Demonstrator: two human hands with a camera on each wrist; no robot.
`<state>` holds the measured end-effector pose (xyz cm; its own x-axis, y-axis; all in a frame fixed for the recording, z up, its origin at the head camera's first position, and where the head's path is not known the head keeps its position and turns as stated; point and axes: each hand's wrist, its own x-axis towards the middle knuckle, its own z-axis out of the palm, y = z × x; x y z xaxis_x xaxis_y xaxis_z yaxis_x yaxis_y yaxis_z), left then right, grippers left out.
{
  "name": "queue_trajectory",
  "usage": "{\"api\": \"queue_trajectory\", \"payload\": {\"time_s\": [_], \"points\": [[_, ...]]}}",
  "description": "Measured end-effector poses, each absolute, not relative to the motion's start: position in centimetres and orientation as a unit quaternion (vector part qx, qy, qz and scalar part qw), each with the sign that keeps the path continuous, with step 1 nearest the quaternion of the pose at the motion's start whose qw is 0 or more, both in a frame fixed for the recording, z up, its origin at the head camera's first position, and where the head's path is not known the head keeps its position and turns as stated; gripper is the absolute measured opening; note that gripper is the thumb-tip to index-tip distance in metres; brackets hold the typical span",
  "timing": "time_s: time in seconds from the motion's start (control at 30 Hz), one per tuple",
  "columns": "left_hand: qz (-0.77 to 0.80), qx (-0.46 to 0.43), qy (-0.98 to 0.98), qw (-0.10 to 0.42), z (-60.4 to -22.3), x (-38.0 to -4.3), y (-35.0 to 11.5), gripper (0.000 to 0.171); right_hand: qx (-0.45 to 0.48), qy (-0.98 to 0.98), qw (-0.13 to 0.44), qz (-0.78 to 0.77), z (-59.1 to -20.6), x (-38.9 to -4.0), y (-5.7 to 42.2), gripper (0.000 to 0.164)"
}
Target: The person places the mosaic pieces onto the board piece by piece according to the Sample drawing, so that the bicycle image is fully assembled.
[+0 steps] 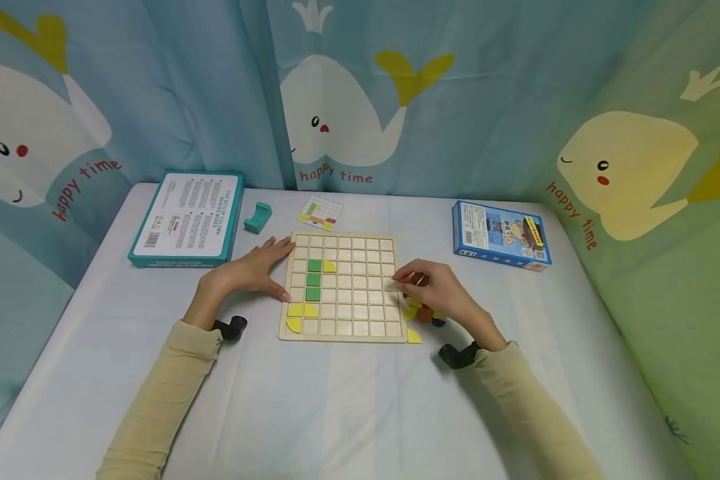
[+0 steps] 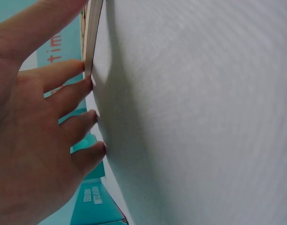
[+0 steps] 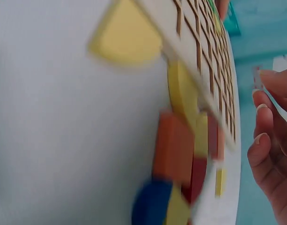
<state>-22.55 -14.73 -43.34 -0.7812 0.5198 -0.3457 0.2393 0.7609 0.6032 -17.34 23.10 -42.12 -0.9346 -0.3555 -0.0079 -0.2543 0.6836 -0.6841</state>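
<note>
A wooden grid board (image 1: 360,327) lies on the table, with green square tiles (image 1: 314,279) in one column and a yellow quarter-round tile (image 1: 329,267) beside the top one. More yellow tiles (image 1: 294,325) sit in its near left corner. My left hand (image 1: 258,268) is spread along the board's left edge, thumb and fingertips at the rim. At the right edge hovers my right hand (image 1: 435,287), thumb and forefinger slightly apart, with no piece showing between them. Beneath it is a pile of coloured pieces, including an orange block (image 3: 173,147) and a blue piece (image 3: 150,201).
A yellow quarter-round piece (image 1: 415,337) lies off the board's near right corner. Behind the board are a pattern card (image 1: 321,212) and a teal holder (image 1: 257,218). A teal-edged box (image 1: 189,217) stands left, a blue box (image 1: 501,233) right. Curtains (image 1: 486,100) hang behind.
</note>
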Motion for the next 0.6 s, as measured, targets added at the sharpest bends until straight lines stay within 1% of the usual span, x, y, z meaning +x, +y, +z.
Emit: {"api": "queue_trajectory", "payload": {"time_s": [0.3, 0.6], "points": [[0.278, 0.213, 0.901, 0.256, -43.4, -22.7, -14.7, 0.111, -0.093, 0.936, 0.070, -0.332, -42.2, -19.3, 26.5, 0.020], [0.281, 0.211, 0.900, 0.259, -43.5, -22.6, -14.8, 0.111, -0.060, 0.941, 0.098, -0.318, -43.1, -20.9, 27.4, 0.026]]}}
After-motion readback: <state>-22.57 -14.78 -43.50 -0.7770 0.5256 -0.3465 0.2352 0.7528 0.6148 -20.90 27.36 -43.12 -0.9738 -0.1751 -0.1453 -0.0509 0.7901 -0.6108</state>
